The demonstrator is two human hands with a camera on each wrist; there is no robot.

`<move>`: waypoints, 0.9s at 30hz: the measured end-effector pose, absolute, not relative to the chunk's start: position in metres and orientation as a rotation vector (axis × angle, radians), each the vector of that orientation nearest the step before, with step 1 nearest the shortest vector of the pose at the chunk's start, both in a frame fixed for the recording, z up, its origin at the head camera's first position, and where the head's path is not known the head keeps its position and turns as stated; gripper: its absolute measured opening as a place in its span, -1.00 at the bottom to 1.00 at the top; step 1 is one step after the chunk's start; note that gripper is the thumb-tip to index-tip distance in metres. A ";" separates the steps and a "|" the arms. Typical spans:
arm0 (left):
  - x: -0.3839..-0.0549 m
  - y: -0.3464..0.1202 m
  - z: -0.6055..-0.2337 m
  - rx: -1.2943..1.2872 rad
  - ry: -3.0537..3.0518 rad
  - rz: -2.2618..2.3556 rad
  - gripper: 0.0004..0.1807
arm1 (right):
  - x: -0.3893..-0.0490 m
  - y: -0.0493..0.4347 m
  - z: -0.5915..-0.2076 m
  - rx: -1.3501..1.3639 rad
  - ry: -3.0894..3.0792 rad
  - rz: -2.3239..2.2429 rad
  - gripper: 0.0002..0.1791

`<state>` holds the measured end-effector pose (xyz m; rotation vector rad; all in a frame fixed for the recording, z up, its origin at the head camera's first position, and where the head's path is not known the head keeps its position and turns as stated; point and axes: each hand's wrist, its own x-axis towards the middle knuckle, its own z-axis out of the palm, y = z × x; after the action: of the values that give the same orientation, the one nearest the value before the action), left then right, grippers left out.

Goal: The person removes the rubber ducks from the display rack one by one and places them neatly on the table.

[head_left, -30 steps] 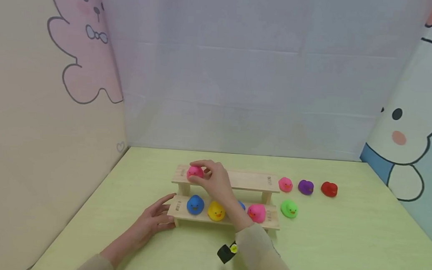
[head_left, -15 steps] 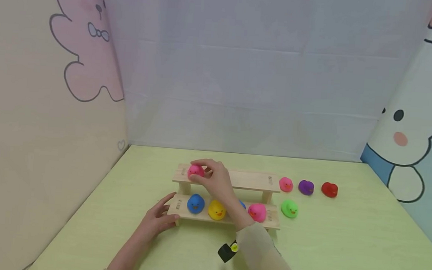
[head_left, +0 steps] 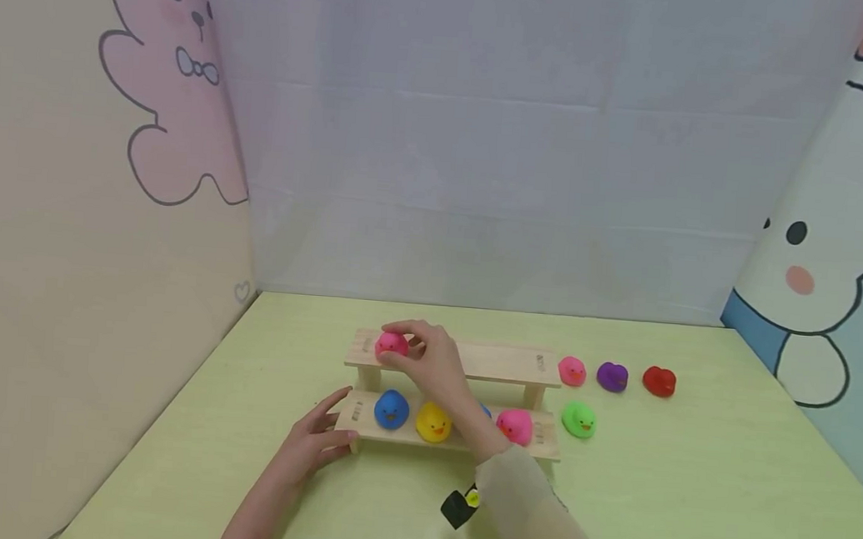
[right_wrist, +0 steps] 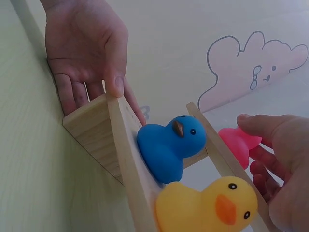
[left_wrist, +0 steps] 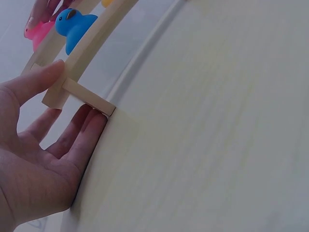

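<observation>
At the left end of the upper tier of a two-tier wooden shelf (head_left: 500, 363), my right hand (head_left: 434, 368) pinches a pink rubber duck (head_left: 390, 346) between thumb and fingers. My left hand (head_left: 306, 447) holds the left end of the lower tier. In the left wrist view its thumb (left_wrist: 43, 81) presses the plank's edge and its other fingers lie by the leg. Along the lower tier sit a blue duck (head_left: 392, 409), a yellow duck (head_left: 433, 422) and a larger pink duck (head_left: 515, 426). Another blue duck (head_left: 485, 410) is mostly hidden behind my right wrist.
Right of the shelf, on the pale green table (head_left: 687, 488), are a small pink duck (head_left: 572, 371), a purple duck (head_left: 612, 377), a red duck (head_left: 659, 381) and a green duck (head_left: 579, 419). A black block (head_left: 457, 509) shows beside my right sleeve. Walls enclose the table's back and sides.
My left forearm has swung a little to the right, and its thumb has come slightly farther onto the shelf's end. The right hand and its pink duck stay in place.
</observation>
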<state>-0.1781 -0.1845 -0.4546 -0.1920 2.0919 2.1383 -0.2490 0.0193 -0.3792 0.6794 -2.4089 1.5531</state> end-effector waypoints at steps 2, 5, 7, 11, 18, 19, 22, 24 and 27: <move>-0.178 -0.185 -0.456 -0.187 2.085 2.147 -0.23 | -0.249 0.021 -0.379 0.681 -2.398 1.588 -0.61; -0.179 -0.185 -0.456 -0.187 2.084 2.148 -0.23 | -0.248 0.025 -0.377 0.687 -2.372 1.644 -0.61; -0.178 -0.185 -0.456 -0.194 2.087 2.144 -0.22 | -0.247 0.028 -0.375 0.687 -2.348 1.656 -0.60; -0.178 -0.186 -0.456 -0.203 2.092 2.133 -0.21 | -0.245 0.035 -0.369 0.692 -2.296 1.634 -0.61; -0.177 -0.188 -0.456 -0.160 2.067 2.141 -0.20 | -0.238 0.056 -0.358 0.711 -2.220 1.558 -0.58; -0.177 -0.188 -0.456 -0.160 2.061 2.143 -0.20 | -0.236 0.060 -0.357 0.716 -2.207 1.549 -0.58; -0.177 -0.188 -0.456 -0.145 2.072 2.144 -0.20 | -0.231 0.072 -0.355 0.719 -2.177 1.507 -0.57; -0.177 -0.188 -0.455 -0.139 2.077 2.143 -0.19 | -0.227 0.081 -0.352 0.720 -2.163 1.481 -0.57; -0.176 -0.187 -0.456 -0.148 2.079 2.140 -0.20 | -0.221 0.093 -0.349 0.707 -2.159 1.443 -0.56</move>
<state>-0.1757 -0.1874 -0.4560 -0.1484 2.0794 2.1398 -0.2207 0.0931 -0.3489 0.7074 -2.1589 1.4435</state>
